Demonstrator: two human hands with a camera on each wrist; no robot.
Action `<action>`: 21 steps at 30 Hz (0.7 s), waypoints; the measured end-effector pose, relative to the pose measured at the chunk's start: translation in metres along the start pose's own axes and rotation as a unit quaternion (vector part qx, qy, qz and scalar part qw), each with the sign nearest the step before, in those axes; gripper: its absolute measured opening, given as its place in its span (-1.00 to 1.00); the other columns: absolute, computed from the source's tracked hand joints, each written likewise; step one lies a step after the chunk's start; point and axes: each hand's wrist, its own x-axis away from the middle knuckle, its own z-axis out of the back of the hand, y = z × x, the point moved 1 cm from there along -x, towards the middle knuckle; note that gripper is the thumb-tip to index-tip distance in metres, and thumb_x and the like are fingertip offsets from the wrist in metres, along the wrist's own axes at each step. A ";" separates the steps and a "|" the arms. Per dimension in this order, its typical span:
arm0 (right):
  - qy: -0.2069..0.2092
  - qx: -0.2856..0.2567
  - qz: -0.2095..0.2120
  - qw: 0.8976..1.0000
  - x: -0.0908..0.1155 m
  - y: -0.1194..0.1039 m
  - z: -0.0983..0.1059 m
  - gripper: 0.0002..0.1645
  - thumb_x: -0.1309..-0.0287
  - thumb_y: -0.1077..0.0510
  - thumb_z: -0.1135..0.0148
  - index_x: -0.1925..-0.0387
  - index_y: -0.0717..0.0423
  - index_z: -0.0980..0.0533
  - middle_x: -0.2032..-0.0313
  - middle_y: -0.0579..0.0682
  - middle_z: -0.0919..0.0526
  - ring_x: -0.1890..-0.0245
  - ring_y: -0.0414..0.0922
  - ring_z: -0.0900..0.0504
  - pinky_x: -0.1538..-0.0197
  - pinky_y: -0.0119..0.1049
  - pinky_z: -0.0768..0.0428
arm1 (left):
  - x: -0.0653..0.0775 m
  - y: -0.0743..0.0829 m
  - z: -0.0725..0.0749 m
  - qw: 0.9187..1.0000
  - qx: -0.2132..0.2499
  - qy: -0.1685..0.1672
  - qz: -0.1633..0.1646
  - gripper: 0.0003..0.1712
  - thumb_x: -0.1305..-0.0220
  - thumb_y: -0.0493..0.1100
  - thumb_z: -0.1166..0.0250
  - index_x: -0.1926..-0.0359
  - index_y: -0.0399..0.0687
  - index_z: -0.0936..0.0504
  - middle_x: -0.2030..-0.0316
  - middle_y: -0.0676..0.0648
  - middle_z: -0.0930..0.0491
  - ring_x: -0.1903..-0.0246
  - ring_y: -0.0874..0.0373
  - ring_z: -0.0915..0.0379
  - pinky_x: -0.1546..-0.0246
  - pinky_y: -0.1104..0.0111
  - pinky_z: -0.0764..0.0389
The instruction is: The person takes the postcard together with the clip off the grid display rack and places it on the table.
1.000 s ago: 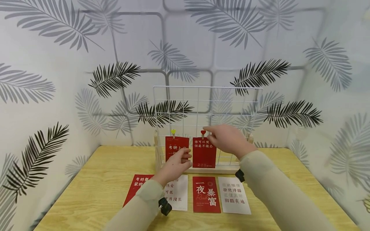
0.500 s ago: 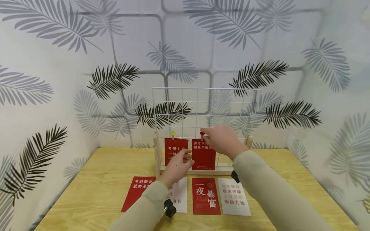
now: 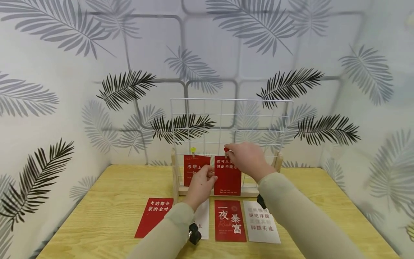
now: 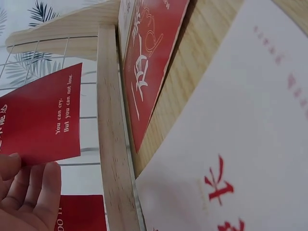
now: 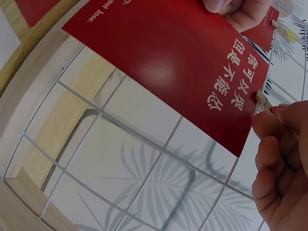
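Observation:
A red card with white lettering hangs in front of a white wire grid. My left hand pinches its left edge, thumb in front and fingers behind, as the left wrist view shows. At the card's top, my right hand pinches a small wooden clip with a red heart, between thumb and index finger. In the right wrist view the card's lower part slants away from the grid. To the left, another red card hangs from a clip with a yellow heart, partly behind my left hand.
Wooden feet and a base bar support the grid on a wood-grain table. In front lie a red card, a white card partly under my left arm, another red card and another white card. Leaf-patterned walls stand behind.
My left hand has moved right to the hanging card's edge and taken hold of it. My right fingers have closed round the red-heart clip. The card's bottom edge sits slightly lower.

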 end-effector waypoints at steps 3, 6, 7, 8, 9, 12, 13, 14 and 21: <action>0.000 0.008 0.000 1.000 -0.002 0.000 -0.002 -0.58 -0.38 -0.03 -0.26 -0.20 -0.05 -0.62 0.24 -0.04 -0.77 0.50 -0.15 -0.56 0.37 -0.26 -0.67 | -0.001 0.001 0.002 1.000 -0.003 0.007 0.004 -0.69 -0.48 -0.13 -0.25 -0.18 -0.01 -0.54 0.16 0.06 -0.61 0.26 0.16 -0.55 0.20 0.26 -0.65; -0.003 0.012 -0.007 1.000 -0.003 0.000 -0.002 -0.59 -0.39 -0.02 -0.25 -0.20 -0.05 -0.62 0.23 -0.03 -0.77 0.48 -0.15 -0.60 0.33 -0.22 -0.69 | -0.002 0.002 0.003 1.000 -0.008 0.007 0.005 -0.69 -0.47 -0.13 -0.25 -0.17 0.00 -0.55 0.18 0.08 -0.61 0.26 0.15 -0.53 0.20 0.27 -0.64; -0.004 0.012 -0.010 1.000 -0.003 0.000 -0.001 -0.60 -0.40 -0.02 -0.25 -0.19 -0.05 -0.62 0.22 -0.03 -0.77 0.47 -0.15 -0.61 0.33 -0.21 -0.69 | -0.002 0.002 0.002 1.000 -0.008 0.006 0.005 -0.70 -0.47 -0.13 -0.25 -0.17 0.00 -0.55 0.18 0.08 -0.61 0.26 0.15 -0.52 0.18 0.26 -0.64; -0.004 0.011 -0.013 1.000 -0.002 0.000 -0.001 -0.61 -0.40 -0.02 -0.25 -0.18 -0.05 -0.63 0.22 -0.03 -0.77 0.46 -0.15 -0.62 0.33 -0.20 -0.69 | -0.002 0.003 0.002 1.000 -0.009 0.007 0.002 -0.70 -0.47 -0.13 -0.25 -0.16 0.00 -0.56 0.18 0.08 -0.61 0.25 0.15 -0.52 0.17 0.26 -0.64; -0.001 0.010 -0.016 1.000 -0.002 0.000 0.000 -0.62 -0.40 -0.02 -0.24 -0.17 -0.05 -0.63 0.22 -0.03 -0.77 0.45 -0.15 -0.63 0.33 -0.20 -0.69 | -0.002 0.003 0.002 1.000 -0.009 0.008 -0.001 -0.71 -0.47 -0.13 -0.26 -0.15 0.00 -0.57 0.19 0.08 -0.61 0.24 0.15 -0.52 0.16 0.26 -0.64; 0.010 0.001 -0.023 1.000 -0.002 -0.001 0.001 -0.67 -0.41 -0.01 -0.23 -0.12 -0.07 -0.65 0.20 -0.05 -0.77 0.39 -0.14 -0.66 0.28 -0.19 -0.70 | -0.003 0.004 0.002 1.000 -0.011 0.012 -0.005 -0.73 -0.47 -0.13 -0.26 -0.13 0.01 -0.58 0.19 0.09 -0.61 0.23 0.15 -0.52 0.14 0.25 -0.63; 0.014 -0.004 -0.025 1.000 -0.002 -0.001 0.001 -0.69 -0.42 0.00 -0.22 -0.10 -0.07 -0.66 0.20 -0.06 -0.77 0.37 -0.13 -0.66 0.26 -0.19 -0.70 | -0.003 0.004 0.002 1.000 -0.010 0.012 -0.005 -0.74 -0.46 -0.13 -0.26 -0.12 0.00 -0.58 0.19 0.08 -0.61 0.23 0.15 -0.52 0.14 0.25 -0.64; 0.019 -0.009 -0.027 0.999 -0.001 -0.001 0.001 -0.70 -0.43 0.00 -0.21 -0.08 -0.07 -0.67 0.20 -0.07 -0.77 0.36 -0.13 -0.67 0.25 -0.18 -0.70 | -0.003 0.004 0.002 1.000 -0.009 0.013 -0.003 -0.74 -0.46 -0.13 -0.26 -0.12 0.01 -0.58 0.19 0.09 -0.61 0.23 0.15 -0.52 0.14 0.25 -0.64; 0.073 -0.008 -0.015 0.997 0.002 -0.001 -0.008 -0.76 -0.43 0.01 -0.20 0.04 -0.09 -0.72 0.25 -0.08 -0.78 0.37 -0.12 -0.71 0.33 -0.20 -0.70 | 0.001 0.002 0.007 1.000 0.001 0.016 0.008 -0.75 -0.46 -0.13 -0.27 -0.10 0.02 -0.60 0.21 0.10 -0.60 0.24 0.15 -0.51 0.15 0.26 -0.63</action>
